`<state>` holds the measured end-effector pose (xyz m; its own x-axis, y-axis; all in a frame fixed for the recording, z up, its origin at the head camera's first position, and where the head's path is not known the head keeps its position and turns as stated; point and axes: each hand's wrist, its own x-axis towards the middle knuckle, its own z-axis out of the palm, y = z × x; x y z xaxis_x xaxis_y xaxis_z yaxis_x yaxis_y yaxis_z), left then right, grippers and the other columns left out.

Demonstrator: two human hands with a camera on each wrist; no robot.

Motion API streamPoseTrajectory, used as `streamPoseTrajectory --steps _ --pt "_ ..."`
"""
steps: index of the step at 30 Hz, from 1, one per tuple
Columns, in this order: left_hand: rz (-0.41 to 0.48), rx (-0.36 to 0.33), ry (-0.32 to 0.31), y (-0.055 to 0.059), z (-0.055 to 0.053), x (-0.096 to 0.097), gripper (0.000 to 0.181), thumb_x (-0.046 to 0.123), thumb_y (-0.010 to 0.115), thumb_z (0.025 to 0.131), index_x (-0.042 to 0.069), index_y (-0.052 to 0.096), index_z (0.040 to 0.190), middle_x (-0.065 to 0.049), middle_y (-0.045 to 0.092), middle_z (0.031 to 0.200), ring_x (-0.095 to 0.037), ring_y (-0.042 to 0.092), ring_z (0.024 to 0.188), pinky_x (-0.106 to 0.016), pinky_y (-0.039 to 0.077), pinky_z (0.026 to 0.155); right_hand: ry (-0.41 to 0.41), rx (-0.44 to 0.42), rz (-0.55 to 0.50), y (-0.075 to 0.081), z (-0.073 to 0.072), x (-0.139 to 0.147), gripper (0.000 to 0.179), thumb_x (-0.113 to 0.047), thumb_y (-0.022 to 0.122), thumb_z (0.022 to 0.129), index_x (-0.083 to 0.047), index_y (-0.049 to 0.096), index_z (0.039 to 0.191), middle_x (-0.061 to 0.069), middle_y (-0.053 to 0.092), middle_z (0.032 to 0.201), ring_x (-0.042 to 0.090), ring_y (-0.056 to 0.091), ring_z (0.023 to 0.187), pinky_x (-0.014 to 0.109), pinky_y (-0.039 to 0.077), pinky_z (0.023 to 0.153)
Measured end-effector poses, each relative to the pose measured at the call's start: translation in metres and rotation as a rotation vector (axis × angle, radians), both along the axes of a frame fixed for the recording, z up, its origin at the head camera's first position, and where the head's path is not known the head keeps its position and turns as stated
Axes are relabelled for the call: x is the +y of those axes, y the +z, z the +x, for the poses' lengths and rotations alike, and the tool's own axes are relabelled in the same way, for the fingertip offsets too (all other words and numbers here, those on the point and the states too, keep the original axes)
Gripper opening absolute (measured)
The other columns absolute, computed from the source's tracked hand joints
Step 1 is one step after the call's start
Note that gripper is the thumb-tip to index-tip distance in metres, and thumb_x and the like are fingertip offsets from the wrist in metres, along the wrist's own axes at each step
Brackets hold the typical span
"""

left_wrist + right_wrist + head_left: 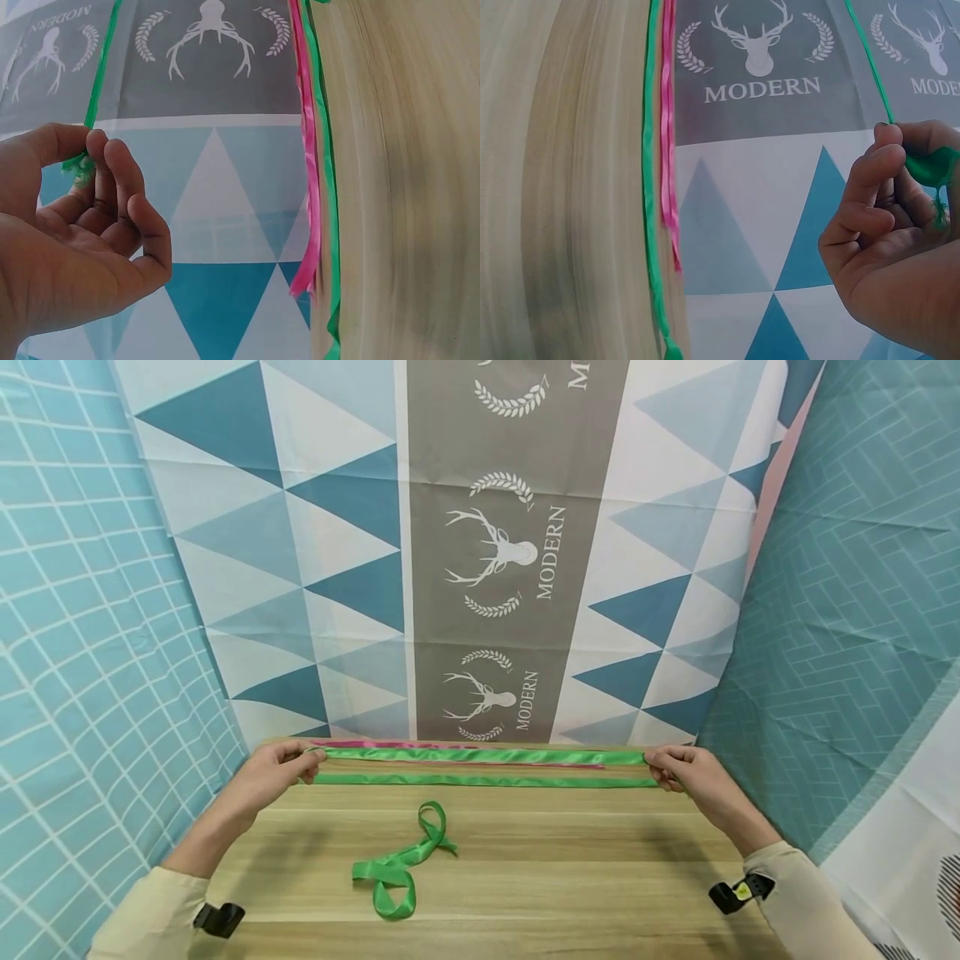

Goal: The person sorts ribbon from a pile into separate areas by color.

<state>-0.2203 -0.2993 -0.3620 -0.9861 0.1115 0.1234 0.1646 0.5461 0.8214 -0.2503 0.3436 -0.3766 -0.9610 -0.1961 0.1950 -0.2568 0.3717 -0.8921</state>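
Note:
A green ribbon [480,755] is stretched straight between both hands, held above the table. My left hand [288,764] pinches one end between thumb and forefinger; in the left wrist view a frayed tip pokes out below the pinch. The other end is pinched by my right hand [678,767], and a short tail hangs behind those fingers in the right wrist view. Beneath lies a second green ribbon [480,780], laid out straight along the table. Beside it, nearer the wall, are pink ribbons [307,150], partly covered by the held ribbon in the head view.
A loose, looped green ribbon [393,870] lies on the wooden table [570,877], nearer to me. Behind the table's far edge hangs a patterned cloth [480,568] with deer prints. Blue tiled sheeting [90,610] borders the left side, and a teal sheet [840,610] the right.

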Motion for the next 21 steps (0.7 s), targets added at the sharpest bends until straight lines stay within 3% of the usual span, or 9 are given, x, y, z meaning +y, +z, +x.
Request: streamPoseTrajectory --steps 5,11,16,21 --pt "0.036 -0.003 -0.005 -0.006 -0.006 -0.005 0.043 0.046 0.058 0.104 0.004 0.062 0.094 -0.013 0.061 0.096 -0.028 0.061 0.096 -0.047 0.048 0.088 -0.015 -0.012 0.002 -0.008 -0.005 0.002 0.043 -0.038 0.062 0.103 0.004 0.065 0.092 0.017 0.054 0.079 0.024 0.047 0.062 0.038 0.045 0.061" --pt "0.062 -0.023 0.002 -0.019 -0.015 -0.015 0.044 0.043 0.060 0.104 0.002 0.060 0.087 -0.017 0.058 0.093 -0.029 0.057 0.092 -0.042 0.047 0.077 0.004 -0.027 -0.049 -0.019 -0.010 0.001 0.039 -0.032 0.061 0.104 0.005 0.064 0.092 0.016 0.054 0.078 0.023 0.045 0.061 0.034 0.043 0.059" --pt "0.069 -0.078 0.035 -0.031 -0.023 -0.021 0.046 0.049 0.060 0.102 0.003 0.061 0.093 -0.012 0.057 0.100 -0.027 0.055 0.096 -0.040 0.047 0.082 0.006 -0.054 -0.071 -0.028 -0.014 0.000 0.037 -0.031 0.063 0.104 0.005 0.066 0.101 0.018 0.057 0.082 0.022 0.048 0.063 0.033 0.044 0.059" --pt "0.077 -0.091 0.066 -0.040 -0.031 -0.026 0.044 0.049 0.062 0.101 0.005 0.065 0.098 -0.011 0.061 0.100 -0.030 0.059 0.100 -0.041 0.049 0.084 -0.005 -0.079 -0.087 -0.039 -0.022 -0.002 0.035 -0.030 0.064 0.103 0.005 0.067 0.105 0.021 0.059 0.084 0.020 0.050 0.065 0.032 0.047 0.061"
